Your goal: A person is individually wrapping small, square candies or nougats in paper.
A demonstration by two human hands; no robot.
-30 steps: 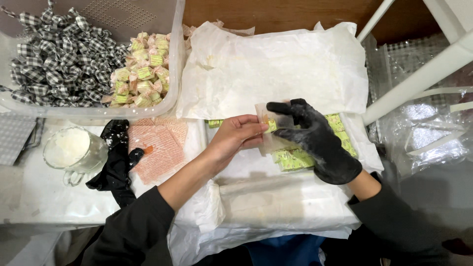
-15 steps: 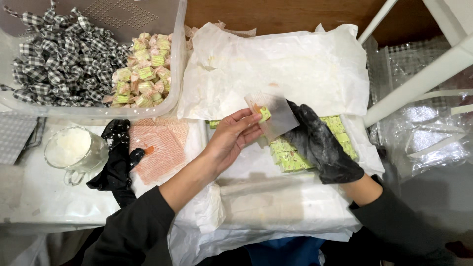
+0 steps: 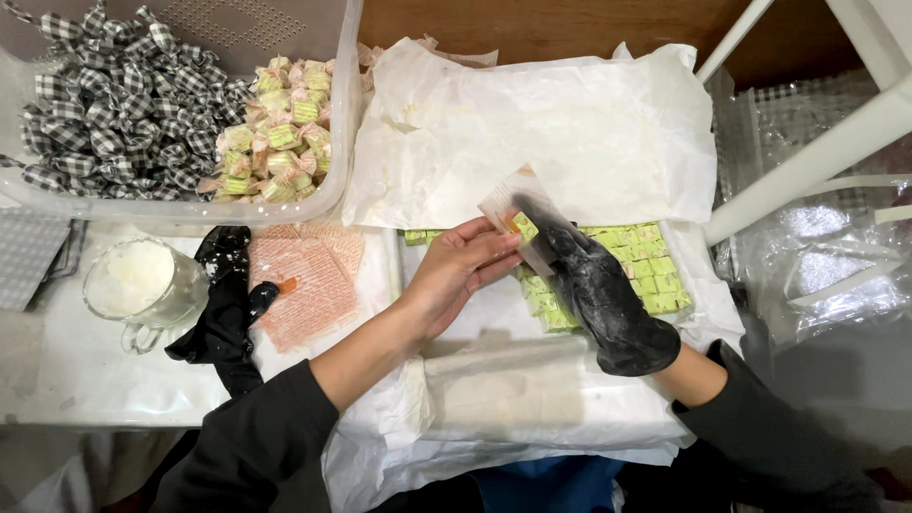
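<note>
While the bare left hand [image 3: 454, 275] and the black-gloved right hand [image 3: 594, 290] meet over the middle of the worktop [image 3: 57, 370], both pinch one small clear wrapper sheet [image 3: 518, 211] with a green candy piece [image 3: 522, 226] against it. The left fingers [image 3: 489, 249] lie pressed together along the sheet's lower edge; the gloved fingers [image 3: 541, 220] close on its right side. Just below and right of the hands, a block of cut green candy squares [image 3: 646, 271] rests on white waxed paper [image 3: 532, 133]. At upper left, a clear plastic bin [image 3: 344, 123] holds checked black-and-white wrapped candies [image 3: 114, 104] and pink-green wrapped candies [image 3: 275, 133]. Near the left forearm lie a stack of pink wrappers [image 3: 309, 285], a spare black glove [image 3: 223, 304] and a glass mug [image 3: 142, 285] of white powder.
</note>
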